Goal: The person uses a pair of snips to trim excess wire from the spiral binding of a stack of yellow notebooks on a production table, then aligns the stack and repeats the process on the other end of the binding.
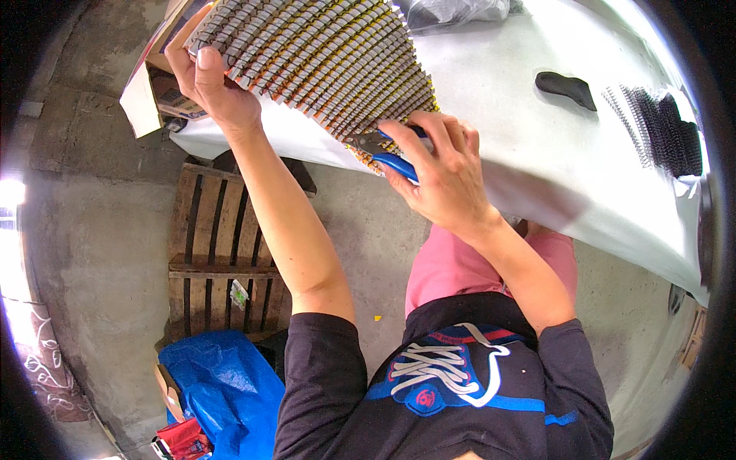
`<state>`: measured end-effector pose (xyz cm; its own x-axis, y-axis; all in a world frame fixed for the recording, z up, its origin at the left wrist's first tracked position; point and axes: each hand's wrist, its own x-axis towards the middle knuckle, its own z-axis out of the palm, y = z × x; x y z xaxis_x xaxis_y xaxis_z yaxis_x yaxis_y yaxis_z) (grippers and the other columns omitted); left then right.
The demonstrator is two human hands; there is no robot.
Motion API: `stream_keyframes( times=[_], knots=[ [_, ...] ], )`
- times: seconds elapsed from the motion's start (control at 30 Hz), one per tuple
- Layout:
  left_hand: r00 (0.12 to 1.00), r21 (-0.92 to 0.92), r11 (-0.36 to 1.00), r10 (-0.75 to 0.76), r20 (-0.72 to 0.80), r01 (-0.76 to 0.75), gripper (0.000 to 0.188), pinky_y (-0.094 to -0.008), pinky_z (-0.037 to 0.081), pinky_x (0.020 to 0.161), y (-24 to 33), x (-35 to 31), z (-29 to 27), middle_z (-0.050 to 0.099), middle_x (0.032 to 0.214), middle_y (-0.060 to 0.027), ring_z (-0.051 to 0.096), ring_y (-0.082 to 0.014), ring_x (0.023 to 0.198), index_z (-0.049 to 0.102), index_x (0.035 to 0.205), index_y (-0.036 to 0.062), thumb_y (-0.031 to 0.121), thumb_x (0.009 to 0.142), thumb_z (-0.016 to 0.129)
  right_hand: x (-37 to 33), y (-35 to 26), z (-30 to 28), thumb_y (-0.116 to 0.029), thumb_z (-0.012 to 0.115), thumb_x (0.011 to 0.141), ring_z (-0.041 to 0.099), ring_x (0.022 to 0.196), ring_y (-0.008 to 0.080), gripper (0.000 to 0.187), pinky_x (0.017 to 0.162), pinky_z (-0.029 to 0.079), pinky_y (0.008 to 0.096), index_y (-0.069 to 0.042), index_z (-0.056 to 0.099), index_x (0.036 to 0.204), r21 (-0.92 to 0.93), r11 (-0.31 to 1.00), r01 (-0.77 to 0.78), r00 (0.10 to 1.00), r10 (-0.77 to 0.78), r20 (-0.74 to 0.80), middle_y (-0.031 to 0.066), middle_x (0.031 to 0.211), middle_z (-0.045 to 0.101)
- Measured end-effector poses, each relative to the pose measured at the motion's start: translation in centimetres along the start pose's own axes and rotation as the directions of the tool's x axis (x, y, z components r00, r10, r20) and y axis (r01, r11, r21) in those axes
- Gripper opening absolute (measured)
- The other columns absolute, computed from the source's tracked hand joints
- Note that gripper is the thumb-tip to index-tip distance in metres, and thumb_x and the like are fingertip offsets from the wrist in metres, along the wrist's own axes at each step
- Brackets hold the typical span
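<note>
Grey concrete floor (368, 268), mottled and dull, lies under everything. Nearest, a black cotton-like shirt (460, 376) carries a printed sneaker with white laces and blue bands; below its hem show smooth pink trousers (460, 264). Bare forearms reach up to the work.

The right hand (441, 165) is half closed around a hand tool (396, 166), its two curved, glossy blue handles spread apart between thumb and fingers. The dark metal head meets the lower right corner of a fanned stack (322, 65) at the table's near edge. The left hand (218, 88) curls around the stack's left corner, thumb upright in front, fingers partly hidden behind. Grey-white strips lie in tight curving rows, ribbed with dark wire loops, their edges flecked orange and yellow.

Beyond, a smooth white tabletop (521, 107) bears a flat, rounded black piece (566, 90), rows of springy black coils (659, 130) and a crinkled clear plastic bag (460, 11). Left of it stands an open cardboard box (142, 100). Down on the floor sit a slatted, rough wooden pallet (218, 222) and a creased blue plastic sheet (222, 391).
</note>
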<state>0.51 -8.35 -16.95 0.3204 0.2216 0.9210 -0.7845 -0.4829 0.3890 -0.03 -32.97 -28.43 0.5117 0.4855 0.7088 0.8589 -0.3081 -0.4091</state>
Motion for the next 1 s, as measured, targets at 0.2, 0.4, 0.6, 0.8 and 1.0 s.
stream_keyframes(
  times=[0.2,0.4,0.6,0.8,1.0],
  knots=[
    [1.000,-0.004,1.000,-0.002,-0.012,0.002,0.058,-0.0428,0.056,0.080,-0.2,0.1,0.0,0.059,0.106,-0.0188,0.062,-0.0286,0.093,0.050,0.115,0.0003,0.044,0.079,0.061,0.5,0.3,1.1,-0.025,0.075,0.068,0.050,0.099,0.0214,0.050,0.087,0.033,0.0416,-0.020,0.056,0.114,-0.027,0.998,0.056,0.998,-0.057,-0.037,0.0040,0.104,0.051],
    [0.999,-0.037,0.999,-0.023,-0.034,0.022,0.055,-0.0426,0.056,0.079,0.0,0.0,0.0,0.061,0.103,-0.0189,0.063,-0.0292,0.090,0.050,0.113,-0.0002,0.044,0.081,0.059,0.5,0.2,1.3,-0.025,0.073,0.072,0.057,0.087,0.0215,0.037,0.071,0.042,0.0373,-0.019,0.057,0.106,0.090,0.996,0.005,1.000,-0.008,0.030,0.0033,0.091,0.054],
    [0.999,0.001,0.999,0.036,-0.013,-0.036,0.052,-0.0437,0.056,0.079,-0.1,0.0,0.2,0.060,0.105,-0.0197,0.063,-0.0295,0.094,0.051,0.111,0.0001,0.043,0.082,0.058,0.2,-0.3,1.7,-0.027,0.072,0.074,0.057,0.085,0.0222,0.036,0.068,0.041,0.0382,-0.016,0.057,0.105,0.149,0.985,-0.091,0.991,0.075,0.108,0.0043,0.092,0.054],
    [1.000,-0.072,0.997,-0.001,-0.011,0.000,0.049,-0.0453,0.056,0.081,-0.1,0.1,0.0,0.060,0.106,-0.0199,0.062,-0.0300,0.095,0.051,0.111,0.0007,0.039,0.083,0.060,0.2,-0.8,1.1,-0.031,0.073,0.072,0.054,0.090,0.0219,0.041,0.072,0.039,0.0416,-0.016,0.057,0.107,0.015,0.998,-0.053,0.997,0.052,0.059,0.0048,0.097,0.053],
    [0.998,-0.070,0.997,-0.021,-0.052,0.017,0.051,-0.0441,0.057,0.079,0.1,0.0,0.3,0.060,0.104,-0.0191,0.063,-0.0299,0.093,0.051,0.111,0.0002,0.041,0.083,0.059,0.4,-0.8,1.0,-0.029,0.069,0.078,0.057,0.080,0.0227,0.036,0.066,0.041,0.0371,-0.014,0.057,0.108,0.074,0.997,-0.036,0.998,0.033,0.045,0.0057,0.091,0.056]
  ],
)
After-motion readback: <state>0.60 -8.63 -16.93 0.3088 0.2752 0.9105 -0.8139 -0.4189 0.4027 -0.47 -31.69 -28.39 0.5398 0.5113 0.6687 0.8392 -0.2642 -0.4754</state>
